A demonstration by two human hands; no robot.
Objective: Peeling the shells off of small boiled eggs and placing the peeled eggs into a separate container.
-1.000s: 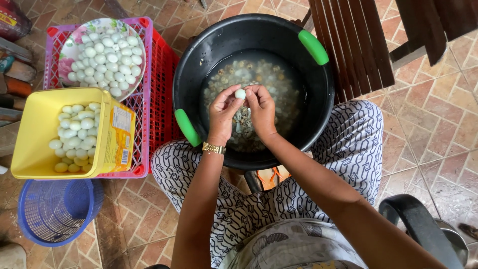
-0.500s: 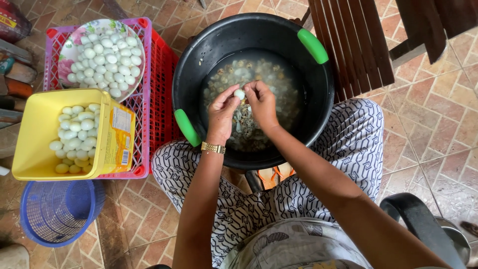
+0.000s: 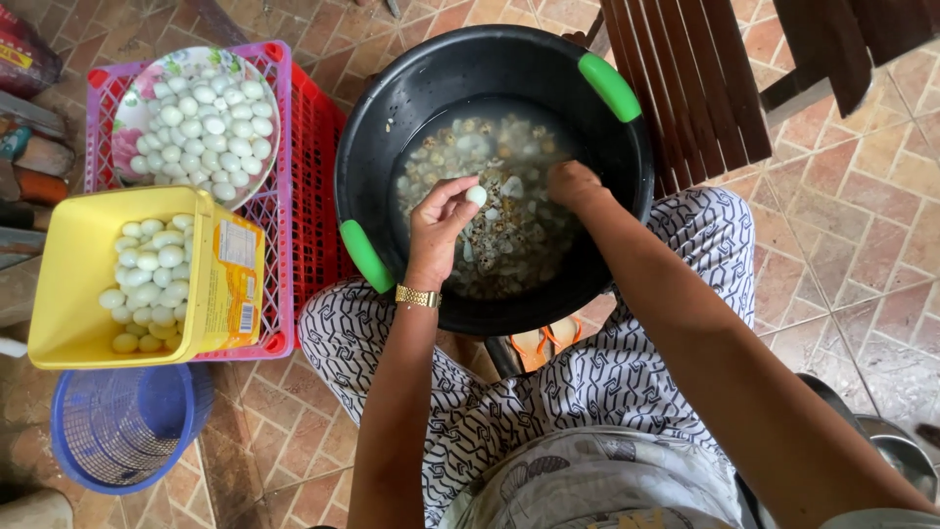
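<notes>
A large black tub [image 3: 392,108] with green handles sits on the floor between my knees, holding water, shell bits and several small speckled eggs [image 3: 509,245]. My left hand [image 3: 439,227] is over the tub and pinches one small peeled white egg [image 3: 476,195] at its fingertips. My right hand [image 3: 573,184] has dipped to the water at the tub's right side, fingers curled down among the eggs; what it holds is hidden.
To the left a red and pink crate [image 3: 313,186] carries a plate of peeled white eggs [image 3: 201,118] and a yellow box of peeled eggs [image 3: 69,294]. A blue mesh basket [image 3: 122,431] stands below it. A brown slatted wooden piece [image 3: 695,78] lies at the upper right.
Both hands were together over the tub working on one egg. Now the right hand has moved off to the right into the water, and the left keeps the peeled egg.
</notes>
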